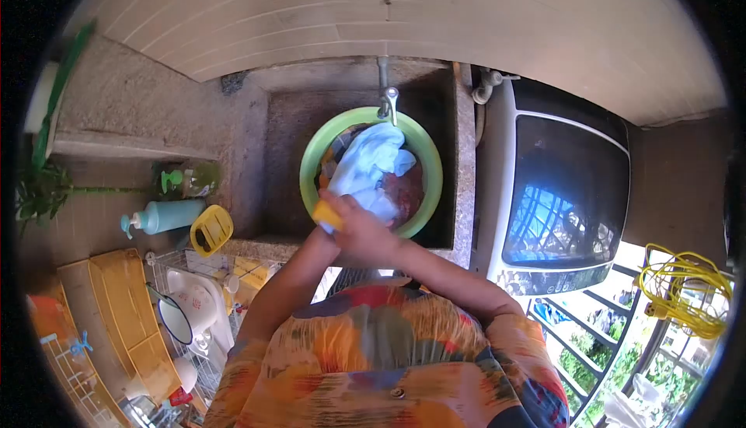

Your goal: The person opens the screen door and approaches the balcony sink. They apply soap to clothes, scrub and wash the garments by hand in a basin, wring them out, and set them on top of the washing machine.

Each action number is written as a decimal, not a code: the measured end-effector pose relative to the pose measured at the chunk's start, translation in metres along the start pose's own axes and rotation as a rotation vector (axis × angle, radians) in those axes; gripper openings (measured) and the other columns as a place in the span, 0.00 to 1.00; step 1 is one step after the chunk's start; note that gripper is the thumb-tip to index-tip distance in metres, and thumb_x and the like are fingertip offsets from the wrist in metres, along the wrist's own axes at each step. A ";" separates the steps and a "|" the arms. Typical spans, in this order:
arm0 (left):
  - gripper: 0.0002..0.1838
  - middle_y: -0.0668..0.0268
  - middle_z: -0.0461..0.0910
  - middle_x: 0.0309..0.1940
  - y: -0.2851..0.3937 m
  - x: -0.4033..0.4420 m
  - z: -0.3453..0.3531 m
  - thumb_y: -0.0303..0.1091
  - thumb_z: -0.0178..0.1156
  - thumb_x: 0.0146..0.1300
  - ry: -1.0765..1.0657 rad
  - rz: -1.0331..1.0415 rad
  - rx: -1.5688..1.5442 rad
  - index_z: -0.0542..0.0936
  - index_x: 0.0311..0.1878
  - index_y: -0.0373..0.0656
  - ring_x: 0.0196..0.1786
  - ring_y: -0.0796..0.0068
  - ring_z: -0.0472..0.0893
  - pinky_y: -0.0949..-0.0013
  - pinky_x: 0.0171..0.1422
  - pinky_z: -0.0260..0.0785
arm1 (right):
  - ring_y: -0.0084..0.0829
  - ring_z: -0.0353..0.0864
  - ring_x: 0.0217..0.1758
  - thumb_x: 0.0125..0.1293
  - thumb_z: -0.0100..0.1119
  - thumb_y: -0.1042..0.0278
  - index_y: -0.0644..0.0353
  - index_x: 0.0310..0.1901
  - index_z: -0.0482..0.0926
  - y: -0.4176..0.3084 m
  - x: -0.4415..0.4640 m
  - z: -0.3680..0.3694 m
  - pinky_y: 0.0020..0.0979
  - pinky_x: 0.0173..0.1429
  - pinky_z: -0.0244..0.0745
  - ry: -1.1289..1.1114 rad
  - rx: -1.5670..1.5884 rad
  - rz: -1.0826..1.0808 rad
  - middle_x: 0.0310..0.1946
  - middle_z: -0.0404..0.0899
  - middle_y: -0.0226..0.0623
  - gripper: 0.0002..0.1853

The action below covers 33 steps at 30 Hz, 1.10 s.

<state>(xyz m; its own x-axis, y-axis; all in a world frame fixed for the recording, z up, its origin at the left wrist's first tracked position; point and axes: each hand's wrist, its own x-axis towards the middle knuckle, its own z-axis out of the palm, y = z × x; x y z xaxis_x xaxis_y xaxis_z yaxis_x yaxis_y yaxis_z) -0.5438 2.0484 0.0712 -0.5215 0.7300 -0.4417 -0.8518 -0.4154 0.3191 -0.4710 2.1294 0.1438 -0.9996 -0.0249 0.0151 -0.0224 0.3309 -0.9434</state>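
Note:
A green basin stands in the stone sink under the tap, with a light blue cloth and darker cloths heaped inside. At the basin's near rim my right hand is closed round a yellow bar, blurred by motion. My left hand lies just behind and under the right one, its fingers mostly hidden. Part of the light blue cloth lies right beside the bar and my hands.
A metal tap hangs over the basin's far rim. Left of the sink are a yellow soap dish, a blue pump bottle and a green bottle. A washing machine stands at the right, near a coiled yellow cable.

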 end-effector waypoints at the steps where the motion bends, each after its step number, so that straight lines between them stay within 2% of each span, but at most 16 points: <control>1: 0.20 0.66 0.76 0.51 0.002 -0.006 0.013 0.45 0.46 0.70 -0.041 0.012 -0.026 0.71 0.60 0.49 0.52 0.70 0.76 0.62 0.56 0.68 | 0.52 0.71 0.57 0.55 0.62 0.69 0.58 0.68 0.58 -0.020 0.001 -0.004 0.39 0.62 0.67 -0.074 -0.030 0.115 0.55 0.68 0.55 0.38; 2: 0.20 0.65 0.75 0.52 0.005 -0.012 0.024 0.45 0.46 0.70 -0.069 0.021 -0.043 0.71 0.60 0.49 0.52 0.69 0.75 0.62 0.57 0.67 | 0.50 0.71 0.56 0.54 0.64 0.65 0.55 0.68 0.59 -0.027 0.000 -0.005 0.42 0.59 0.68 -0.080 -0.088 0.084 0.52 0.69 0.51 0.38; 5: 0.21 0.64 0.74 0.54 0.007 -0.015 0.034 0.46 0.46 0.69 -0.088 0.038 -0.055 0.70 0.61 0.49 0.55 0.68 0.74 0.61 0.60 0.65 | 0.50 0.69 0.58 0.57 0.63 0.64 0.55 0.67 0.61 -0.043 -0.003 -0.011 0.44 0.60 0.67 0.052 -0.273 -0.124 0.55 0.66 0.50 0.35; 6: 0.21 0.64 0.74 0.54 0.006 -0.015 0.030 0.47 0.45 0.69 -0.088 0.043 -0.055 0.70 0.61 0.49 0.56 0.67 0.73 0.61 0.61 0.65 | 0.49 0.68 0.58 0.57 0.63 0.60 0.53 0.66 0.63 -0.048 -0.003 -0.015 0.45 0.58 0.67 0.111 -0.405 -0.185 0.58 0.64 0.48 0.35; 9: 0.22 0.63 0.72 0.56 0.002 -0.004 0.014 0.47 0.45 0.69 -0.069 0.054 -0.046 0.69 0.62 0.49 0.58 0.66 0.72 0.60 0.63 0.63 | 0.46 0.67 0.59 0.59 0.60 0.55 0.54 0.65 0.64 -0.025 0.002 -0.006 0.45 0.58 0.65 0.222 -0.488 -0.177 0.58 0.65 0.47 0.32; 15: 0.24 0.61 0.70 0.60 -0.007 0.001 0.016 0.49 0.44 0.69 -0.241 0.182 -0.066 0.67 0.63 0.48 0.63 0.63 0.69 0.58 0.69 0.59 | 0.45 0.69 0.57 0.64 0.54 0.53 0.54 0.63 0.65 0.021 0.032 -0.001 0.45 0.57 0.65 0.276 -0.406 0.061 0.54 0.69 0.44 0.28; 17: 0.25 0.60 0.69 0.61 -0.004 -0.003 0.017 0.50 0.43 0.69 -0.130 0.109 -0.048 0.66 0.64 0.48 0.64 0.62 0.68 0.57 0.70 0.57 | 0.46 0.70 0.57 0.63 0.54 0.53 0.52 0.63 0.64 0.033 0.039 -0.012 0.47 0.55 0.67 0.228 -0.482 0.194 0.55 0.70 0.45 0.29; 18: 0.25 0.61 0.69 0.62 0.001 -0.006 0.018 0.49 0.43 0.69 0.012 -0.019 -0.027 0.66 0.64 0.48 0.66 0.61 0.67 0.57 0.72 0.56 | 0.46 0.71 0.57 0.63 0.55 0.52 0.51 0.63 0.63 0.037 0.042 -0.018 0.48 0.54 0.68 0.202 -0.517 0.258 0.55 0.70 0.45 0.29; 21: 0.26 0.61 0.67 0.64 0.001 -0.004 0.011 0.50 0.43 0.69 -0.096 -0.023 -0.063 0.64 0.65 0.48 0.67 0.62 0.66 0.58 0.72 0.55 | 0.46 0.71 0.57 0.63 0.54 0.52 0.51 0.65 0.61 0.069 0.039 -0.022 0.49 0.54 0.68 0.286 -0.485 0.328 0.54 0.71 0.46 0.30; 22: 0.27 0.62 0.69 0.63 0.007 -0.014 0.046 0.50 0.40 0.71 -0.164 -0.051 -0.106 0.64 0.67 0.47 0.64 0.64 0.69 0.58 0.70 0.60 | 0.50 0.72 0.56 0.64 0.54 0.51 0.53 0.66 0.60 0.080 0.037 -0.026 0.49 0.55 0.69 0.316 -0.429 0.363 0.53 0.71 0.50 0.31; 25: 0.27 0.63 0.70 0.62 0.006 -0.016 0.038 0.53 0.40 0.71 -0.026 0.005 -0.033 0.65 0.66 0.47 0.64 0.65 0.70 0.59 0.69 0.62 | 0.56 0.73 0.54 0.65 0.52 0.50 0.54 0.66 0.61 0.096 0.025 -0.026 0.48 0.57 0.69 0.317 -0.161 0.441 0.51 0.72 0.55 0.31; 26: 0.27 0.62 0.70 0.62 0.005 -0.012 0.022 0.53 0.41 0.71 0.062 -0.010 0.007 0.65 0.66 0.47 0.63 0.64 0.71 0.59 0.68 0.63 | 0.60 0.72 0.53 0.66 0.51 0.50 0.57 0.65 0.62 0.097 0.020 -0.020 0.46 0.58 0.70 0.290 -0.181 0.366 0.50 0.72 0.58 0.30; 27: 0.27 0.62 0.70 0.61 0.001 -0.008 0.006 0.54 0.41 0.71 0.149 -0.025 0.048 0.65 0.66 0.47 0.62 0.64 0.71 0.59 0.68 0.63 | 0.57 0.70 0.57 0.65 0.52 0.51 0.62 0.65 0.61 0.083 0.016 -0.013 0.46 0.61 0.66 0.224 -0.175 0.338 0.53 0.70 0.60 0.32; 29: 0.28 0.62 0.71 0.61 -0.004 0.002 -0.019 0.54 0.42 0.71 0.287 -0.059 0.103 0.65 0.66 0.48 0.62 0.64 0.72 0.59 0.67 0.65 | 0.51 0.71 0.55 0.61 0.57 0.53 0.61 0.64 0.64 0.043 0.009 0.002 0.46 0.57 0.67 0.231 -0.320 0.308 0.49 0.71 0.54 0.32; 32: 0.28 0.61 0.71 0.61 -0.002 0.010 -0.004 0.55 0.42 0.70 0.215 -0.134 0.047 0.65 0.66 0.48 0.61 0.64 0.73 0.59 0.66 0.66 | 0.46 0.71 0.52 0.57 0.60 0.55 0.57 0.62 0.65 0.004 -0.002 0.011 0.45 0.51 0.68 0.253 -0.601 0.080 0.46 0.72 0.47 0.32; 33: 0.28 0.61 0.71 0.61 -0.002 0.010 0.002 0.55 0.43 0.70 0.167 -0.161 0.025 0.65 0.66 0.48 0.61 0.64 0.73 0.59 0.66 0.66 | 0.45 0.71 0.51 0.57 0.60 0.55 0.56 0.63 0.65 0.007 -0.001 0.011 0.44 0.51 0.68 0.260 -0.629 0.078 0.45 0.72 0.46 0.32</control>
<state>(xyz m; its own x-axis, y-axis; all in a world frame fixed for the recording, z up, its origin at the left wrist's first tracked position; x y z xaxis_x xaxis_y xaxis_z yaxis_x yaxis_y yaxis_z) -0.5468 2.0576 0.0675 -0.3816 0.6852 -0.6204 -0.9243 -0.2859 0.2527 -0.4700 2.1213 0.1331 -0.9689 0.2223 0.1084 0.1216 0.8098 -0.5740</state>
